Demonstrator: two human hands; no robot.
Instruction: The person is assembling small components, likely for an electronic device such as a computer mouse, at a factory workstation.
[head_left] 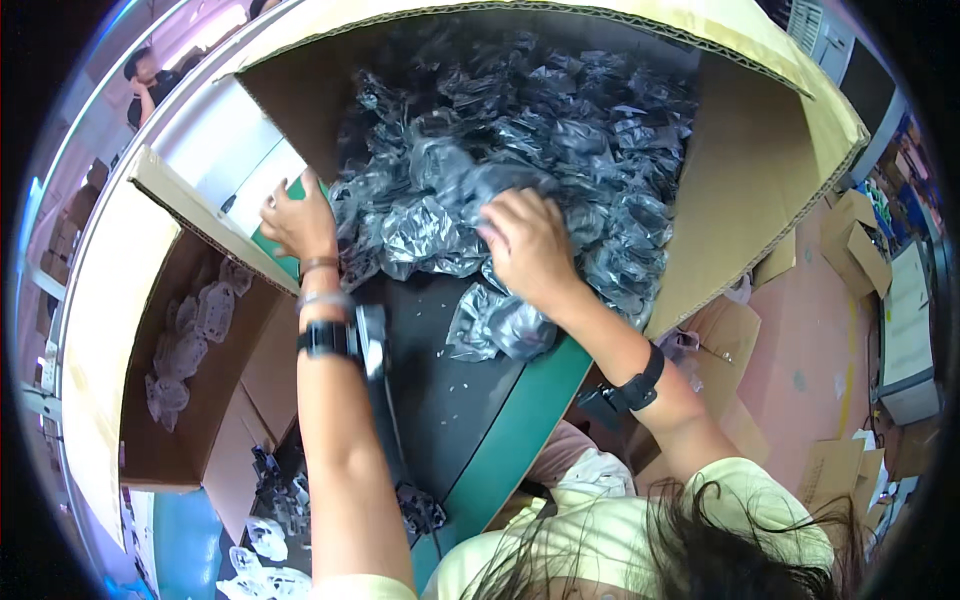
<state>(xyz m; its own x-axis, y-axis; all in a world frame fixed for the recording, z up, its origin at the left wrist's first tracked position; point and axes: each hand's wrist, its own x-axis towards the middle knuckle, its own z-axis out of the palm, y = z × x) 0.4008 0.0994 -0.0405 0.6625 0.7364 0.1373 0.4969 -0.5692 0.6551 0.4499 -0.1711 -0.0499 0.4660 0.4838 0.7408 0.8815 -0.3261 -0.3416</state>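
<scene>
A big cardboard box lies with its opening toward me, filled with a heap of dark, shiny plastic bags. My right hand is at the front of the heap, fingers closed on a crinkled plastic bag that is blurred by motion. Over by the box's left edge, my left hand has its fingers bent and apart, and nothing shows in it. A loose bagged item rests on the dark work surface below my right hand; its contents are unclear.
At left stands another cardboard box with clear plastic parts in it. Small black parts and white pieces lie below it. Flattened cardboard is at right on the floor. A person sits far left.
</scene>
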